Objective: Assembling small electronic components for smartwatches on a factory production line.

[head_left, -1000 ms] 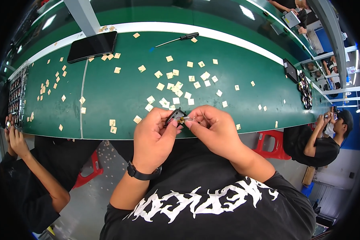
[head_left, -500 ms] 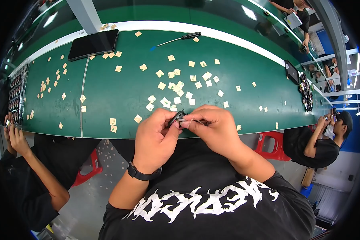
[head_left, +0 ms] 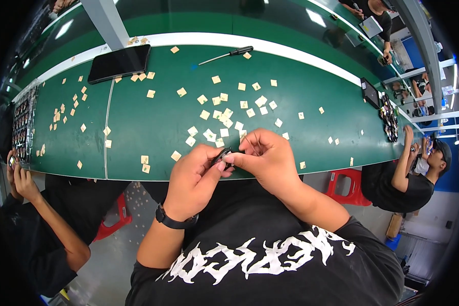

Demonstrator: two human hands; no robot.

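Just over the near table edge, my left hand [head_left: 193, 171] pinches a small, dark, rounded part [head_left: 221, 155] between thumb and fingers. Most of that part is covered by the fingers, so its exact kind cannot be made out. My right hand [head_left: 271, 159] is beside it, its thumb tip touching the part's right side. The right index and other fingers are lifted and curled, with a gap between them and the thumb. Small cream square paper pieces [head_left: 209, 134] lie scattered on the green table [head_left: 163, 117] beyond both hands.
A screwdriver [head_left: 229, 54] and a black flat device [head_left: 119, 64] lie along the far edge. A tray of small parts [head_left: 23, 122] stands at far left, dark parts [head_left: 389, 122] at far right. Co-workers [head_left: 413, 176] sit on both sides. Red stools [head_left: 344, 186] stand below.
My right fingers have parted from their pinch and lifted up, leaving the thumb at the dark part. My left hand still grips it, slightly lower and further left.
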